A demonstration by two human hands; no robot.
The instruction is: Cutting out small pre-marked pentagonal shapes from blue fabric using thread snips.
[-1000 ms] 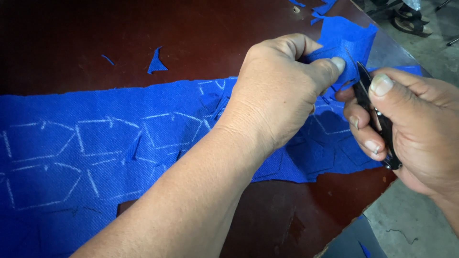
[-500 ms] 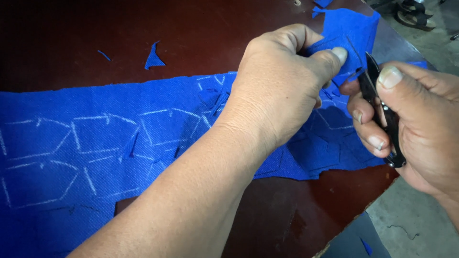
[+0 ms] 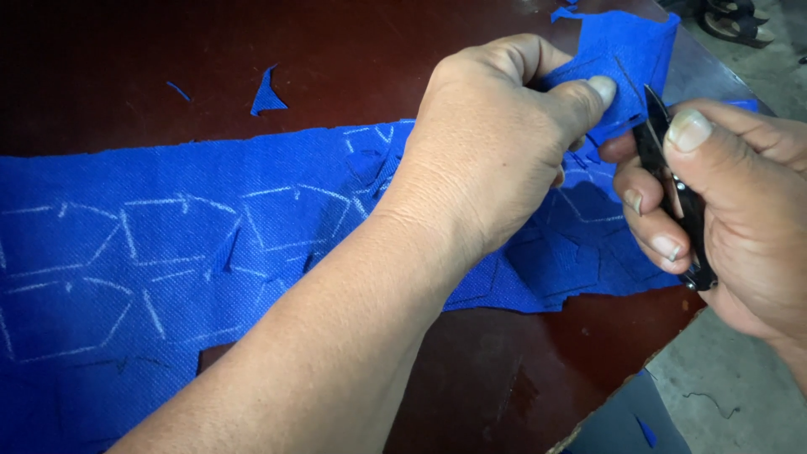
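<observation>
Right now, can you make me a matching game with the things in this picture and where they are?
Things:
1. blue cloth
2. black snips
3. small blue scrap
4. left hand

Places:
A. alone on the dark red table, above the cloth
B. pinching a raised corner of the cloth
C. spread flat, marked with white chalk lines
D. gripped in the right hand

Pairs: 1-C, 2-D, 3-A, 4-B
</observation>
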